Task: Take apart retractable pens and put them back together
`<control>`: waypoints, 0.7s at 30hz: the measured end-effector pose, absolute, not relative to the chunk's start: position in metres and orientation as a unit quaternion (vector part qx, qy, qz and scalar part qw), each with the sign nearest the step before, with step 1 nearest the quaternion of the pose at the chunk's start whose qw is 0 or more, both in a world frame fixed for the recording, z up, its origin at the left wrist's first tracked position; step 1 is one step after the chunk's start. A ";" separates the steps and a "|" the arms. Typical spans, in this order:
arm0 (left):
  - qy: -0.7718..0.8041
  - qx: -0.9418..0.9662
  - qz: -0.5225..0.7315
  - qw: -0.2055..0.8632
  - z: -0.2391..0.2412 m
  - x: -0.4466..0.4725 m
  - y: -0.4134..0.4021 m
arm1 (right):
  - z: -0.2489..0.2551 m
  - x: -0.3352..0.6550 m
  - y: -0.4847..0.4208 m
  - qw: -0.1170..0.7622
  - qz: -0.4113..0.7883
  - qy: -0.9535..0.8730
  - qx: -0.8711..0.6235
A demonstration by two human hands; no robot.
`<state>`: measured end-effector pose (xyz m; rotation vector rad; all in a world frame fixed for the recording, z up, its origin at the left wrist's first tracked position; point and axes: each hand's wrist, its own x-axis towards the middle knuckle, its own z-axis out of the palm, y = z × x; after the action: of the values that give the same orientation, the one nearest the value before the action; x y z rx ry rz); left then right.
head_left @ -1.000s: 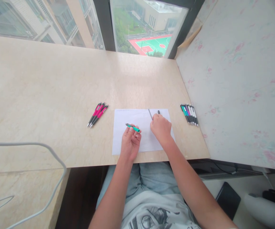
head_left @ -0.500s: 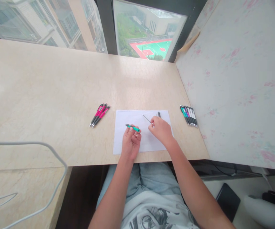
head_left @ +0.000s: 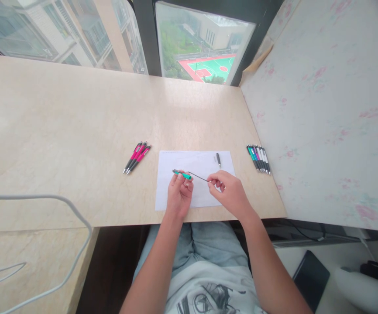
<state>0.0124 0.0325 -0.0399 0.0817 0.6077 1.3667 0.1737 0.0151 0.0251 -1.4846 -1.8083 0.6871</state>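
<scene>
My left hand (head_left: 180,194) is closed on a green pen barrel (head_left: 184,175), its cut-off end facing right. Between thumb and fingers, my right hand (head_left: 226,187) pinches a thin dark pen refill (head_left: 198,176). The refill's far tip lies close to the barrel's end; whether they touch I cannot tell. Under both hands is a white sheet of paper (head_left: 163,196). On its upper right lies a black pen grip with a metal tip (head_left: 218,160), beside what looks like a small spring (head_left: 214,158).
Several pink pens (head_left: 136,158) lie left of the paper. A row of green, purple and white pens (head_left: 258,158) lies to the right, near the papered wall (head_left: 333,131). A grey cable (head_left: 77,213) loops over the left side of the table (head_left: 77,117).
My right hand has moved down and slightly right, bringing the refill's tip near the green barrel. The black grip on the paper is now uncovered. My left hand has barely moved.
</scene>
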 end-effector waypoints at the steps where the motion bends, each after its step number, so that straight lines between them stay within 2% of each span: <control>1: 0.278 0.038 0.622 0.731 -0.040 0.013 0.032 | 0.027 0.174 0.014 0.357 0.277 -0.687 -0.569; 8: 0.283 0.055 0.624 0.726 -0.038 0.013 0.031 | 0.028 0.173 0.000 0.414 0.374 -0.595 -0.578; 14: 0.268 0.045 0.631 0.727 -0.041 0.012 0.031 | 0.024 0.182 -0.011 0.442 0.345 -0.562 -0.608; 21: 0.268 0.055 0.628 0.729 -0.040 0.013 0.030 | 0.038 0.183 -0.013 0.391 0.293 -0.627 -0.607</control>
<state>0.0134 0.0301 -0.0402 0.1202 0.5904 1.3832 0.1833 -0.0129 0.0379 -1.5426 -1.5926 0.7437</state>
